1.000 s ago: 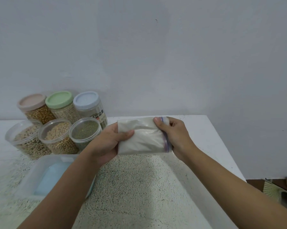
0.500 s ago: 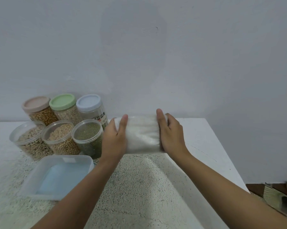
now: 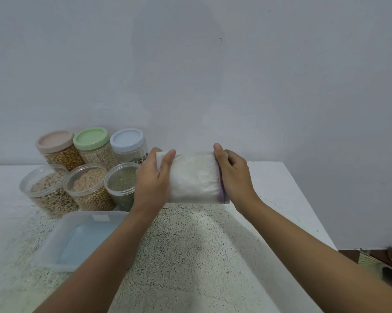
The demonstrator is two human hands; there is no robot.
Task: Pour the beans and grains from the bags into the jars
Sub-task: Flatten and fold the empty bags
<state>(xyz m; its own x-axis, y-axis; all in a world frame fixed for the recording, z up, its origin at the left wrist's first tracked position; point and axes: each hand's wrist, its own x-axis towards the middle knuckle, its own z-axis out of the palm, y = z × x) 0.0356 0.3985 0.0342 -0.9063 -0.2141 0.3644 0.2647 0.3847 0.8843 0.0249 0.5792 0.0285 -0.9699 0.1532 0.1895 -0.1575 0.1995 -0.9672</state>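
Your left hand (image 3: 153, 184) and right hand (image 3: 234, 179) now clamp the bag (image 3: 194, 179) endwise, right of the jars (image 3: 88, 188); turned over, seemingly still sealed.

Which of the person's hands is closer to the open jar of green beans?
Left. The left hand holds the bag right beside the jar; the right hand holds the bag's other end, farther off.

Whitish bag (image 3: 194, 179) held sideways; open jars (image 3: 88, 186) seemingly full.
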